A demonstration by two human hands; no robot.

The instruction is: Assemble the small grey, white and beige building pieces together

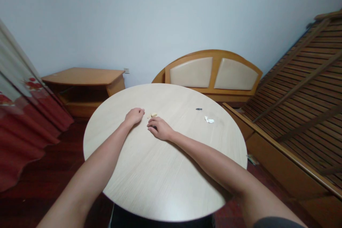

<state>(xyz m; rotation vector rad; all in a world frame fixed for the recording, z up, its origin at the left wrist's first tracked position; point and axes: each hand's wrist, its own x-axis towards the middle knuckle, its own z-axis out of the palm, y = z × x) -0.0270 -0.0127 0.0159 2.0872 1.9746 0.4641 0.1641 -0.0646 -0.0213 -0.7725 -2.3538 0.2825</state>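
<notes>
On the round pale table (149, 171), my left hand (134, 115) rests with its fingers curled in. Whatever may be inside it is hidden. My right hand (160, 128) lies just to the right and nearer to me, its fingers loosely bent, with a gap between thumb and fingertips and nothing visible there. A small pale-yellow lump (154, 114) with some crumbs beside it sits just beyond the right fingers, to the right of the left hand. It is too small to name.
Toward the table's right side lie a small dark, flat oval item (199, 109) and some white scraps (210, 120). A wooden cabinet (88, 76) and a headboard (191, 73) stand by the wall. A slatted wooden frame (301, 74) leans at right; curtains (29, 124) hang left.
</notes>
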